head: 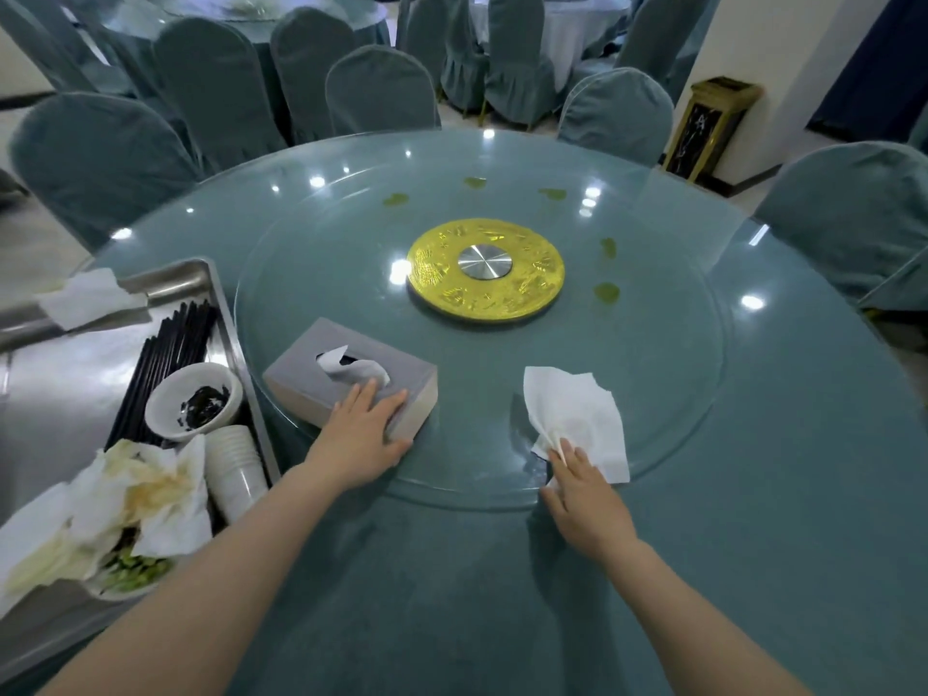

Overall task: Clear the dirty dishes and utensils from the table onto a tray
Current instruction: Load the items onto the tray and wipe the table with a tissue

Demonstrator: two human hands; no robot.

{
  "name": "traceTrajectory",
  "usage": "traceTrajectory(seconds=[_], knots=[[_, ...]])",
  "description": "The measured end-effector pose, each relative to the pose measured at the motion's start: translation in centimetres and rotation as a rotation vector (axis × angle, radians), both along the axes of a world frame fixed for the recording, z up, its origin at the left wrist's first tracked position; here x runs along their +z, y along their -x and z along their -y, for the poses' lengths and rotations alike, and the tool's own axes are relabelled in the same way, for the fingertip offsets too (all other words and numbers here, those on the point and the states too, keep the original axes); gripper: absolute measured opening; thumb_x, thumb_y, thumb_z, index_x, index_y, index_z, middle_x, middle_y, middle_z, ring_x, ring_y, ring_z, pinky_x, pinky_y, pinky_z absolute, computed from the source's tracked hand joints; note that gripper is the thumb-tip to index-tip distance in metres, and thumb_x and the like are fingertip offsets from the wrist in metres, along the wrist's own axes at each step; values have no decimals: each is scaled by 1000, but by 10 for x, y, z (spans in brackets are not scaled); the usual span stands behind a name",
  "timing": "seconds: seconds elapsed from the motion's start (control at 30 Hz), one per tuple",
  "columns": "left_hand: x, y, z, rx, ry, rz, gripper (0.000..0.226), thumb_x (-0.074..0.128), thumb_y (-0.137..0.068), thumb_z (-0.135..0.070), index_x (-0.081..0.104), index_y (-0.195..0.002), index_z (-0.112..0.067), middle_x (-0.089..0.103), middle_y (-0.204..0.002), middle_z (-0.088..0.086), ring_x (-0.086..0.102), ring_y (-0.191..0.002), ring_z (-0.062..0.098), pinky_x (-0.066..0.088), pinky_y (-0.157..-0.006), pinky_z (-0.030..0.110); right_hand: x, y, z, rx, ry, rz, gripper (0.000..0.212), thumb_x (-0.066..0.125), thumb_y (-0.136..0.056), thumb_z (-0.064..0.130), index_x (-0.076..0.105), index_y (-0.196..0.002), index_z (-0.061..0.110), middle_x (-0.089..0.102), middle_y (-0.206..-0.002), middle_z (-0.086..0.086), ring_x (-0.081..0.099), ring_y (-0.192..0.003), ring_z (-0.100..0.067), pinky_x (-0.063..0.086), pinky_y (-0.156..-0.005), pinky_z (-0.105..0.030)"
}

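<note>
On the round teal desk [703,494], the left hand [364,434] lies flat steadying the grey tissue box [321,381] while the right hand [585,499] pinches a white tissue [572,409] pulled free, likely for wiping.

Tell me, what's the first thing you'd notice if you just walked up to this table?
Probably the shiny gold disc in the middle of the round glass turntable, with greenish smears around it. Nearer, the left hand rests on a grey tissue box, while the right hand pinches a white tissue. At the left sits a metal tray piled with black chopsticks, a dirty bowl and crumpled napkins.
</note>
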State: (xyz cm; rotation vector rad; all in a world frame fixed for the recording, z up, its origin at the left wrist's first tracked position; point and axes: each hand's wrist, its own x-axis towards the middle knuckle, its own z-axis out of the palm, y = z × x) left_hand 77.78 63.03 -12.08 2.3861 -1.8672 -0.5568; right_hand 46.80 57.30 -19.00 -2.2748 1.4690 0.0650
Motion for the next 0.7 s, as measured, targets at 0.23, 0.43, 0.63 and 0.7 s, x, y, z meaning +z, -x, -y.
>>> traceTrajectory(seconds=[0.23, 0.43, 0.63, 0.7], knots=[[2, 5, -18, 40, 292, -81, 71, 44, -82, 5, 27, -149, -13, 7, -160, 10, 1, -148, 23, 0, -118, 32, 10, -40, -12, 163, -104, 81, 47, 25, -103, 36, 32, -149, 23, 17, -159, 10, 16, -145, -10, 20, -115, -28], [-12, 25, -18, 19, 231, -146, 67, 45, -87, -3, 25, -150, -15, 8, -161, 6, 3, -148, 20, 2, -119, 33, 36, -26, 13, -153, -16, 342, 31, 54, -94, 38, 62, -69, 20, 61, -66, 9, 51, -66, -12, 39, -63, -27], [-26, 30, -9, 26, 95, -172, 64, 47, -95, -17, 19, -152, -20, 8, -161, 3, 6, -148, 20, 10, -119, 37, 43, -2, 47, -501, 110, 520, 29, 59, -86, 11, 55, -114, 18, 57, -91, 2, 51, -82, -21, 34, -69, -27], [-29, 32, -4, 35, 62, -198, 64, 47, -96, -19, 17, -152, -20, 8, -161, 2, 5, -148, 20, 12, -120, 37, 42, 4, 57, -530, 196, 463, 31, 53, -87, 4, 55, -116, 15, 59, -98, -4, 54, -89, -27, 36, -72, -30]])
